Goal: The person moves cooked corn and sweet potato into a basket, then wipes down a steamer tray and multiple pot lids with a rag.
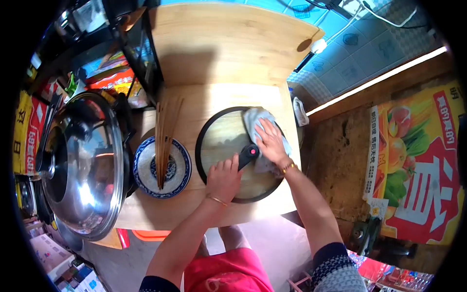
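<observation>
A round glass lid (221, 127) with a dark rim lies on the pale wooden table. My left hand (224, 177) is closed around its black handle (248, 154), which has a red dot at the end. On the right part of the glass, my right hand (272, 142) presses a light grey-blue cloth (251, 118) with fingers stretched over it. Part of the cloth shows below the palm. Left of the lid, several wooden chopsticks (162, 131) rest across a blue-and-white patterned dish (141, 170).
At the left stands a large pan with a shiny metal lid (95, 170), near a dark shelf rack (141, 53) with colourful packages. An upright wooden board (209, 44) backs the table (194, 95). To the right, a printed cardboard sheet (413, 165) lies on a brown wooden surface (335, 160).
</observation>
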Tool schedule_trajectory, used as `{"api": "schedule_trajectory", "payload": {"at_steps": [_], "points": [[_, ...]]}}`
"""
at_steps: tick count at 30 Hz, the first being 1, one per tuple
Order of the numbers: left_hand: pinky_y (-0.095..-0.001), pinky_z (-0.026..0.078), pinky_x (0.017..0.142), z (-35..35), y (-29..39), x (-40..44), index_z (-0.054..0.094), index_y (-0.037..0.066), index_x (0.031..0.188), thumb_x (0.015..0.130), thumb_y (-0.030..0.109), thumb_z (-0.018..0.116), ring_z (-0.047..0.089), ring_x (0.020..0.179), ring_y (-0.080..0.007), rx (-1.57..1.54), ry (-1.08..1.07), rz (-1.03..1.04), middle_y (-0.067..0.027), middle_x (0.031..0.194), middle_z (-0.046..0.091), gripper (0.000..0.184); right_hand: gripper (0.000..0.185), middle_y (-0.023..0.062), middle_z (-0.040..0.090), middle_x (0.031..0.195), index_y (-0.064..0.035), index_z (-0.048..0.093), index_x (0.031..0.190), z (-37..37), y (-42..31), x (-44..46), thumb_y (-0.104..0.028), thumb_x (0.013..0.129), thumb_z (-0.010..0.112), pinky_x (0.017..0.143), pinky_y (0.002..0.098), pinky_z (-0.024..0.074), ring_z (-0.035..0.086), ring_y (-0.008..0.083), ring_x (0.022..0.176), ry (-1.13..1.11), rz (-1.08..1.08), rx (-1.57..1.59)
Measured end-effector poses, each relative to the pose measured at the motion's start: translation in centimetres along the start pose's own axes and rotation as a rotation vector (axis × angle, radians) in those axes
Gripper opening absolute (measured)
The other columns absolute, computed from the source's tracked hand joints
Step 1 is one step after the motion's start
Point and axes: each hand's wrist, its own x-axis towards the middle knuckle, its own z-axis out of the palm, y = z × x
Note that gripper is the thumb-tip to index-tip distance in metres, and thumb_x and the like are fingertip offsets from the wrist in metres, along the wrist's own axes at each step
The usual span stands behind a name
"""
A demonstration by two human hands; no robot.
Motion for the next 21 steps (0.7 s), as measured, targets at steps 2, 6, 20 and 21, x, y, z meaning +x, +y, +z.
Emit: {"api": "schedule_trajectory", "payload": {"at_steps": [2, 6, 20, 21], "points": [[-0.0344, 0.041, 0.068, 0.6, -0.3, -0.1, 0.049, 0.006, 0.122, 0.077, 0.031, 0.065, 0.053, 0.08, -0.0184, 0.004, 0.112, 0.029, -0.0035, 0.089, 0.053, 0.054, 0.045, 0.0096, 0.038, 0.141, -0.0107, 0.052, 0.124, -0.6, -0.1, 3.4, -0.034, 0.086, 0.056, 0.107, 0.046, 0.0214, 0.029, 0.0281, 0.133, -0.014, -0.006, -0.037], [-0.034, 0.041, 0.068, 0.4, 0.0, -0.1, 0.047, 0.006, 0.124, 0.076, 0.032, 0.065, 0.052, 0.078, -0.0194, 0.103, 0.025, 0.001, -0.004, 0.089, 0.053, 0.057, 0.046, 0.0099, 0.042, 0.138, -0.0121, 0.054, 0.124, -0.2, 2.8, 6.1, -0.039, 0.086, 0.054, 0.106, 0.0427, 0.0243, 0.035, 0.0275, 0.129, -0.039, -0.013, 0.045], [-0.0438, 0.032, 0.097, -0.1, 0.3, 0.1, 0.038, 0.001, 0.133, 0.084, 0.036, 0.057, 0.045, 0.114, -0.0249, 0.015, -0.096, -0.009, -0.0112, 0.125, 0.048, 0.063, 0.044, 0.0204, 0.037, 0.137, -0.0037, 0.054, 0.119, 0.7, -6.8, -11.9, -0.027, 0.081, 0.059, 0.105, 0.0485, 0.0236, 0.033, 0.0367, 0.128, 0.13, 0.259, -0.111], [-0.0465, 0.027, 0.103, 0.1, 0.2, 0.0, 0.035, 0.0, 0.135, 0.085, 0.038, 0.055, 0.04, 0.124, -0.0266, -0.01, -0.071, 0.006, -0.0133, 0.132, 0.044, 0.065, 0.044, 0.0204, 0.037, 0.137, -0.0037, 0.054, 0.119, 0.4, -8.8, -12.4, -0.027, 0.081, 0.059, 0.105, 0.0485, 0.0236, 0.033, 0.0367, 0.128, 0.136, 0.251, -0.103]]}}
